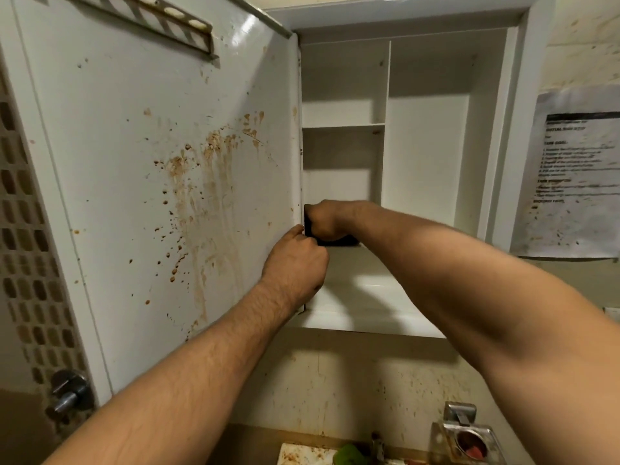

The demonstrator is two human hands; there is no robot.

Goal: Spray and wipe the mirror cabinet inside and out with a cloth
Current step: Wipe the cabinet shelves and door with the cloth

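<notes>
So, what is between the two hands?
In the head view, only a dark cloth that the right hand grips; the left hand holds the door.

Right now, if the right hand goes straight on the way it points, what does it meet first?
Probably the hinged edge of the stained white cabinet door, just left of the right hand and its dark cloth; depth is unclear.

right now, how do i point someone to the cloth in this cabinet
Find the open white cabinet on the wall, its stained door swung left. At the back left of its bottom shelf, beside the hinge edge, the right hand grips a dark cloth. It is the only dark thing in the white interior.
</notes>
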